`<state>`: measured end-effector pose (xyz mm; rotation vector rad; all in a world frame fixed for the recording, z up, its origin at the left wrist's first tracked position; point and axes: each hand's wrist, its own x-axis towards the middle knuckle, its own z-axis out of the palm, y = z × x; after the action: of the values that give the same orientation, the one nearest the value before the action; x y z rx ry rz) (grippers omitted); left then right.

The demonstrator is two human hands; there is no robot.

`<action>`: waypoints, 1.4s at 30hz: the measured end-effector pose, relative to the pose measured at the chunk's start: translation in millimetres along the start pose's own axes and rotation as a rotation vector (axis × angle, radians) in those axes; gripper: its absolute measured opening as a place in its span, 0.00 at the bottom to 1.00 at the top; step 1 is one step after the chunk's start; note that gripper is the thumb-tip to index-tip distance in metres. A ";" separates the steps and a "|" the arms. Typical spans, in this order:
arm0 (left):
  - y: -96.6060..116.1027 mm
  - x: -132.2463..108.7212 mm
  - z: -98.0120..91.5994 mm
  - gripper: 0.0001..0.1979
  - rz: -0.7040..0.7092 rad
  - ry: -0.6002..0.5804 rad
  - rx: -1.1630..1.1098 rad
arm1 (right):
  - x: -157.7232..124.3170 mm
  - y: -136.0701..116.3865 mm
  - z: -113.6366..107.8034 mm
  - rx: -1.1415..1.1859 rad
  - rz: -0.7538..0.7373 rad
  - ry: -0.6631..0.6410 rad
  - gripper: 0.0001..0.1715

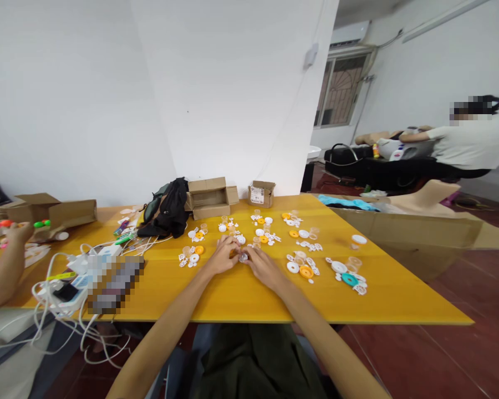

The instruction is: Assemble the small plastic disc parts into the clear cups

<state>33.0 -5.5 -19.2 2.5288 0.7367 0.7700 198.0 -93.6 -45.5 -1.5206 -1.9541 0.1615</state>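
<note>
My left hand (225, 255) and my right hand (258, 262) meet over the middle of the yellow table (241, 302). Between their fingertips is a small clear plastic piece (243, 257), mostly covered by the fingers; its exact kind I cannot make out. Just beyond the hands lie a white round cap (240, 239) and a clear cup (256, 241). Around them are groups of parts: an orange ring (306, 271), a teal ring (350, 279), a white disc (292, 267) and several white cut-out pieces (314, 246). A clear cup with a white lid (359, 241) stands at the right.
Two cardboard boxes (210, 213) stand at the table's back, beside a black bag (168, 210). Power strips (95, 271) with tangled white cables lie at left. A co-worker's arm (8, 266) reaches in at far left. Another person (469, 138) sits in the back right.
</note>
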 end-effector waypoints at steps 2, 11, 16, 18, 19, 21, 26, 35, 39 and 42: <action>0.6 0.0 0.1 0.06 -0.001 0.003 0.005 | -0.2 0.5 0.8 -0.014 0.011 0.005 0.19; 2.1 0.7 -1.5 0.07 0.002 -0.008 0.024 | -0.4 0.5 1.6 -0.022 0.028 0.003 0.18; 1.7 0.1 -4.1 0.07 -0.007 -0.006 0.018 | -0.1 0.8 1.7 -0.016 0.043 -0.001 0.18; 0.9 -0.3 -4.6 0.07 -0.006 -0.005 0.019 | -0.2 0.8 1.7 -0.014 0.040 0.001 0.18; 0.5 -0.5 -4.8 0.07 -0.004 -0.008 0.020 | -0.4 0.9 1.7 -0.011 0.037 0.006 0.17; -0.4 -0.9 -5.0 0.07 0.003 -0.020 0.024 | -0.9 1.3 2.1 -0.003 0.035 0.021 0.17; -1.2 -1.6 -6.2 0.07 0.020 -0.030 0.040 | -2.2 4.2 3.6 -0.010 0.045 0.051 0.14; 0.0 -0.9 -6.1 0.06 0.032 -0.026 0.035 | 0.7 6.3 4.8 -0.060 -0.040 0.064 0.13; 1.5 -1.6 -6.9 0.06 0.011 -0.031 0.026 | 1.4 5.3 3.1 -0.093 -0.075 0.056 0.14; 2.6 -2.0 -7.7 0.07 0.014 -0.034 0.020 | 1.7 3.3 1.3 -0.117 -0.088 0.050 0.13</action>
<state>27.9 -7.0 -12.8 2.5609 0.7203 0.7256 199.9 -90.6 -47.3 -1.4936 -2.0165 -0.0281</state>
